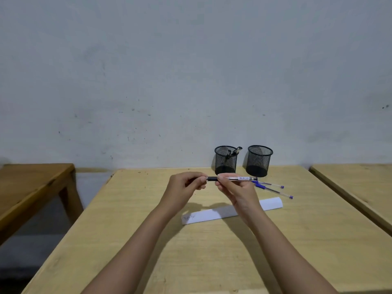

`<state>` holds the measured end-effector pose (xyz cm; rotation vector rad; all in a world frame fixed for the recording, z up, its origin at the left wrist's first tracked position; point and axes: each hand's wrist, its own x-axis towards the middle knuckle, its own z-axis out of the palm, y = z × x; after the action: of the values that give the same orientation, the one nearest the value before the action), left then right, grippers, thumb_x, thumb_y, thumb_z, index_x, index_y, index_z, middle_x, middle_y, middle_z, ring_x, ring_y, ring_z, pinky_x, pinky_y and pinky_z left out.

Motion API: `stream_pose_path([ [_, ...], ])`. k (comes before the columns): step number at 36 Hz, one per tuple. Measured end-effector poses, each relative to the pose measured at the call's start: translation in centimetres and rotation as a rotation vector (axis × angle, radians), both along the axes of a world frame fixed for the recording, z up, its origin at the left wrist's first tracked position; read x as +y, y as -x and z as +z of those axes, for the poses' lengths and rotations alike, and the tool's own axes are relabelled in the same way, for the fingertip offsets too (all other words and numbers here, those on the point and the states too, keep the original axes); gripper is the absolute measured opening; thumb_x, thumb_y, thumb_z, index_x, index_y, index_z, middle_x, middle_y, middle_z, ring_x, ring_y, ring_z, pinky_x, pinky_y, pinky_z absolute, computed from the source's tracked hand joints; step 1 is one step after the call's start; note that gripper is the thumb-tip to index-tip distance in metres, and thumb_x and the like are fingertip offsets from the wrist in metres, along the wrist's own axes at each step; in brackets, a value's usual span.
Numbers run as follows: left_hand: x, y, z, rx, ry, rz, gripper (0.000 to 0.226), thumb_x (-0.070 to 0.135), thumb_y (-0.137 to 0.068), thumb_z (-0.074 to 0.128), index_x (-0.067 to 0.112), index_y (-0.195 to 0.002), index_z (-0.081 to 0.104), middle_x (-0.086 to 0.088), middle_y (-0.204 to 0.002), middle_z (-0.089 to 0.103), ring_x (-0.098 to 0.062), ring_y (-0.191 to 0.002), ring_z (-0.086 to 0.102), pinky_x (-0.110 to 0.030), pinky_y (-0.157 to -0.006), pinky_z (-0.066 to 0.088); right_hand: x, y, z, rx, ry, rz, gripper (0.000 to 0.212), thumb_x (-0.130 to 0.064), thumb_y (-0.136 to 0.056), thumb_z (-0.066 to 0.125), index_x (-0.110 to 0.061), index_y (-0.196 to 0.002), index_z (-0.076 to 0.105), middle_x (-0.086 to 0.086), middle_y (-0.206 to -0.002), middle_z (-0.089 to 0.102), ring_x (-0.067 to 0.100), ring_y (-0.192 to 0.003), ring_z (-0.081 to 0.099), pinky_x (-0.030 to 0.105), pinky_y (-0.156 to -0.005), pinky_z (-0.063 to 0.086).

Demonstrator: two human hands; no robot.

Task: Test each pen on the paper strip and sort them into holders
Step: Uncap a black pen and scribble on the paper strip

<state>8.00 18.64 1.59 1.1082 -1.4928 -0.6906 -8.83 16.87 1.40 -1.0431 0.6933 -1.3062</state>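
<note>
I hold the black pen (233, 178) level above the middle of the desk (127, 230). My right hand (235, 190) fingers pinch its barrel, while my left hand (184, 185) fingers pinch the cap end, probably to pull the cap off before testing. The paper strip (214, 214) lies just below; two blue pens (273, 188) wait near the far edge, beside the holders (259, 161).
</note>
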Motion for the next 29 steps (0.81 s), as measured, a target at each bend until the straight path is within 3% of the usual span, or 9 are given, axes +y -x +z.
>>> stream_pose_path([
  [7,0.9,-1.4,1.0,-0.131,-0.077,-0.085,0.015,0.012,-0.09,0.06,0.015,-0.089,0.075,0.007,-0.068,0.068,-0.005,-0.064,0.063,-0.017,-0.07,0.051,-0.7,0.1,0.3,0.067,0.104,0.024,0.004,0.004,-0.079,0.064,0.006,-0.083,0.065,0.008,-0.064,0.068,0.015,-0.062,0.068,0.016,-0.062,0.054],
  [10,1.0,-1.7,1.4,-0.113,-0.097,-0.089,0.016,0.013,-0.09,0.059,0.016,-0.087,0.075,0.006,-0.068,0.069,-0.006,-0.064,0.062,-0.016,-0.069,0.051,-0.9,-0.2,0.6,0.097,0.155,0.02,0.004,0.003,-0.076,0.066,0.004,-0.08,0.066,0.01,-0.064,0.067,0.016,-0.063,0.067,0.018,-0.062,0.054],
  [14,1.1,-2.0,1.4,-0.058,-0.125,-0.093,0.021,0.013,-0.091,0.057,-0.001,-0.09,0.073,-0.002,-0.072,0.068,-0.005,-0.063,0.061,-0.016,-0.068,0.05,-1.4,-0.6,1.2,0.157,0.225,0.04,0.011,-0.008,-0.069,0.071,0.0,-0.077,0.069,0.009,-0.064,0.069,0.018,-0.064,0.067,0.021,-0.063,0.054],
  [17,1.2,-2.7,1.4,-0.027,-0.134,-0.084,0.022,0.011,-0.092,0.056,-0.003,-0.094,0.072,-0.001,-0.071,0.067,-0.005,-0.063,0.061,-0.016,-0.067,0.051,-1.7,-0.7,1.4,0.203,0.291,-0.003,0.009,-0.008,-0.069,0.074,-0.004,-0.073,0.068,0.003,-0.059,0.069,0.012,-0.06,0.065,0.018,-0.061,0.052],
  [20,1.6,-7.3,0.7,0.122,-0.139,0.105,0.018,0.013,-0.091,0.056,0.007,-0.092,0.072,0.005,-0.067,0.067,-0.004,-0.06,0.06,-0.014,-0.065,0.051,-2.6,2.8,2.2,0.07,0.289,-0.262,0.013,0.004,-0.077,0.064,-0.007,-0.07,0.063,-0.007,-0.052,0.066,-0.002,-0.053,0.06,0.008,-0.058,0.047],
  [23,1.9,-11.6,-0.7,0.142,-0.152,0.242,0.017,0.013,-0.091,0.057,0.012,-0.084,0.072,0.001,-0.068,0.068,-0.004,-0.058,0.061,-0.012,-0.065,0.053,-3.3,6.7,2.8,-0.204,0.196,-0.276,0.008,-0.019,-0.053,0.075,-0.015,-0.058,0.071,-0.006,-0.054,0.065,0.003,-0.054,0.062,0.01,-0.061,0.05],
  [29,-0.8,-8.3,-3.9,-0.039,-0.191,0.238,0.012,0.01,-0.085,0.066,0.018,-0.078,0.072,-0.002,-0.076,0.07,-0.005,-0.067,0.064,-0.018,-0.07,0.052,-3.7,3.6,0.3,-0.146,0.109,-0.205,0.037,-0.02,-0.05,0.078,-0.002,-0.078,0.061,-0.003,-0.06,0.067,0.007,-0.059,0.065,0.013,-0.064,0.053],
])
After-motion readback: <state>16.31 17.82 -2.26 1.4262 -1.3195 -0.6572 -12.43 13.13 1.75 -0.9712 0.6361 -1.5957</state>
